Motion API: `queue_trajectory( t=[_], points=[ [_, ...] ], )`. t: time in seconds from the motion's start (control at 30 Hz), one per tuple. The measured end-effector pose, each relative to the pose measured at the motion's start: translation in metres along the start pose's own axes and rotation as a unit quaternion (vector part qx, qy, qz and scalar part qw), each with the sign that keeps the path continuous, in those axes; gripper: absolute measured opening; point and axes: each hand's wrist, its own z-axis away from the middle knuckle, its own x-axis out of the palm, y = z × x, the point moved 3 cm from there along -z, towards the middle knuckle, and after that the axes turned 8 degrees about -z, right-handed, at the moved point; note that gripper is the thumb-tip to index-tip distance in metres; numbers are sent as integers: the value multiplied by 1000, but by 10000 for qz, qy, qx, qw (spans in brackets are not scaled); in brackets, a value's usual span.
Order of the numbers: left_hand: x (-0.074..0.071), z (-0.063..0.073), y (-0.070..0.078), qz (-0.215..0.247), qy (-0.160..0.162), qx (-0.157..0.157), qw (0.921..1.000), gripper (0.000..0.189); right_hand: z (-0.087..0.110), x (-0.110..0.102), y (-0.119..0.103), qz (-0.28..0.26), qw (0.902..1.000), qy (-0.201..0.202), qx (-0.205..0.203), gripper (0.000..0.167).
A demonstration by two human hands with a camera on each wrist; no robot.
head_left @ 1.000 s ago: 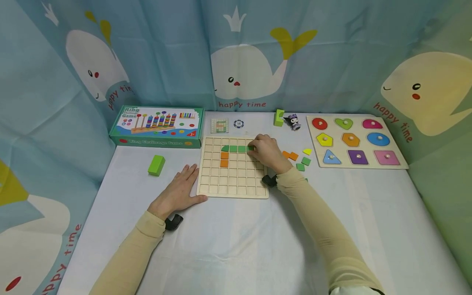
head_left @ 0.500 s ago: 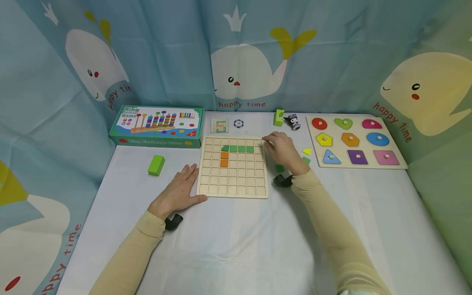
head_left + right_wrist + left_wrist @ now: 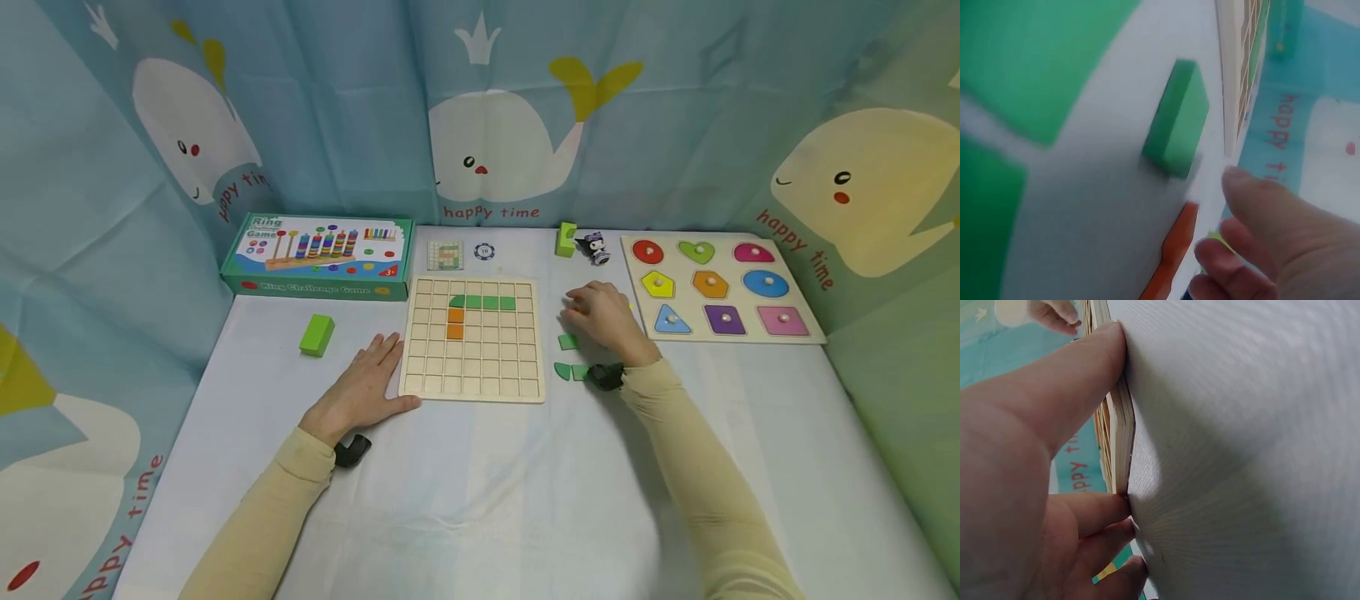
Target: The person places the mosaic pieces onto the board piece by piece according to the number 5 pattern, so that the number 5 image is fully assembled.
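A wooden grid board (image 3: 495,358) lies mid-table, with several green tiles (image 3: 491,302) in one row and two orange tiles (image 3: 455,323) stacked below its left end. My left hand (image 3: 362,390) rests on the table, thumb and fingers touching the board's left edge; the left wrist view shows them against its side (image 3: 1124,444). My right hand (image 3: 603,318) hovers right of the board, fingers loosely bent, nothing visible between them. Beneath it in the right wrist view are a green tile (image 3: 1180,119) and orange pieces (image 3: 1172,253). A green quarter-round tile (image 3: 562,371) lies near the right wrist.
A ring game box (image 3: 322,258) stands at the back left, with a green block (image 3: 317,335) in front. Behind the board lie a pattern card (image 3: 446,256) and a chip (image 3: 484,251). A notched green block (image 3: 566,239), a figurine (image 3: 596,248) and a shape puzzle (image 3: 723,292) are right.
My right hand has let go of the green tile at the right end of the row and moved right, off the board, to the loose pieces. The left hand stays put.
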Motion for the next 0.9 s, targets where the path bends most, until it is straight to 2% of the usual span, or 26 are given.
queue_trajectory(
  t=[0.2,0.37,0.63,0.9],
  points=[
    [0,-1,1,30,10,8,10000,99,6,-1,12,175,9995,-38,266,37],
    [0,0,0,21,0,-16,10000,99,10,1,18,284,9991,13,327,35],
    [0,0,0,-7,-4,-27,10000,99,12,3,11,526,9984,105,161,27],
    [1,-1,-1,-19,-44,-75,10000,99,10,8,4,164,9996,221,-84,32]
  ],
)
